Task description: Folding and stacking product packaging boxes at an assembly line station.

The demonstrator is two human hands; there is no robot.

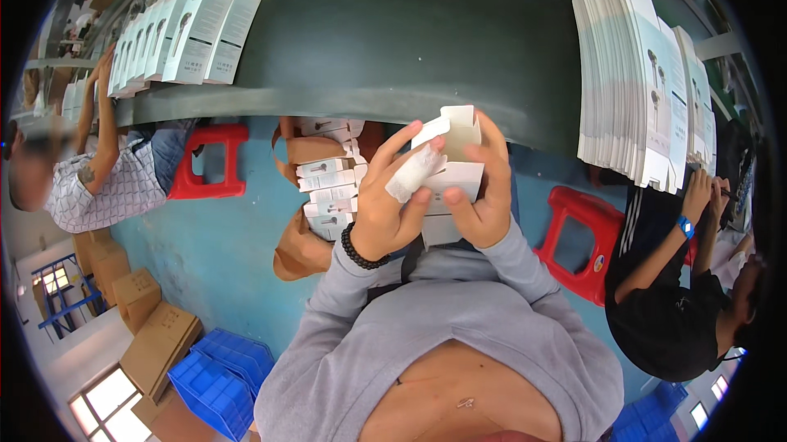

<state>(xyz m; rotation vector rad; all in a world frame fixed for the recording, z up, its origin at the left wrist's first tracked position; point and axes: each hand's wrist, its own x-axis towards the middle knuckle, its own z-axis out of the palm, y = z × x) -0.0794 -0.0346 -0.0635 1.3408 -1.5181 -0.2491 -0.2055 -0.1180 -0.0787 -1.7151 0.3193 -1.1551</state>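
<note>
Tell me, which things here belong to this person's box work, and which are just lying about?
Seemingly part of the job:
open white carton, in left hand and right hand
flat printed cartons, right
standing printed cartons, left
small printed boxes in the brown carton

Seemingly just lying about:
red stool, left
blue crates, lower left
brown cardboard boxes, lower left

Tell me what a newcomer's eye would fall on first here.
Probably the white box in the hands, mid-picture, and the white wrap on a left-hand finger. Then the stack of cartons at the right end of the dark table, and the row of boxes at its left.
</note>
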